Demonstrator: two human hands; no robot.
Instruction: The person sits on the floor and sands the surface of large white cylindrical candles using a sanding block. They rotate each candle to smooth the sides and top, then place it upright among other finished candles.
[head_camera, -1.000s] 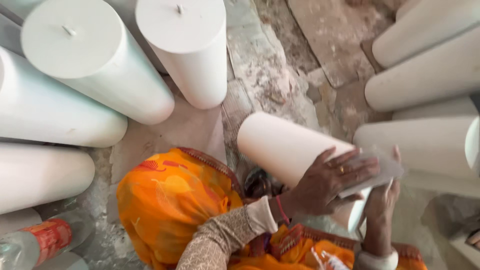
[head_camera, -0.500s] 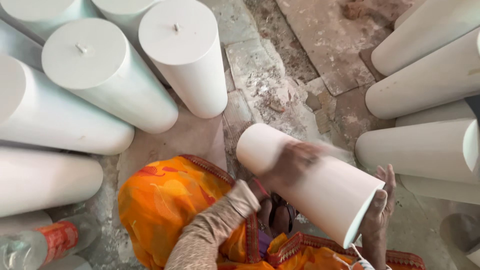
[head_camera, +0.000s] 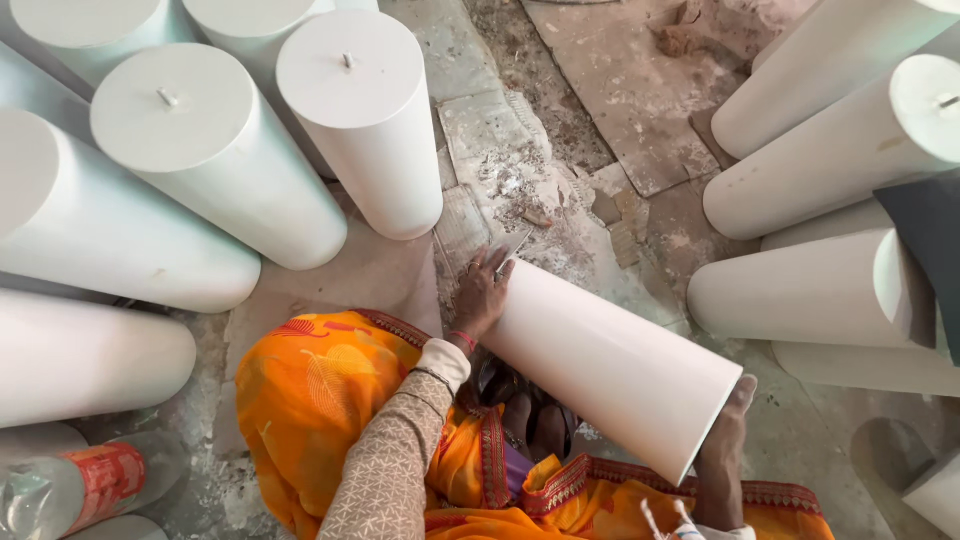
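A white cylinder (head_camera: 610, 365) lies tilted across my lap, its far end on the floor. My left hand (head_camera: 482, 296) curls over that far end, fingers on the rim. At the near, open end my right hand (head_camera: 724, 452) grips the edge from below. My orange garment (head_camera: 320, 390) and my feet (head_camera: 525, 410) show under the cylinder.
Several white cylinders (head_camera: 360, 110) stand and lean at the upper left, and others (head_camera: 840, 150) lie stacked on the right. A clear plastic bottle with a red label (head_camera: 90, 485) lies at the lower left. The floor (head_camera: 600, 120) is cracked, dusty stone.
My left hand has slid from the near end of the cylinder up to its far end. The right hand has stayed at the near rim.
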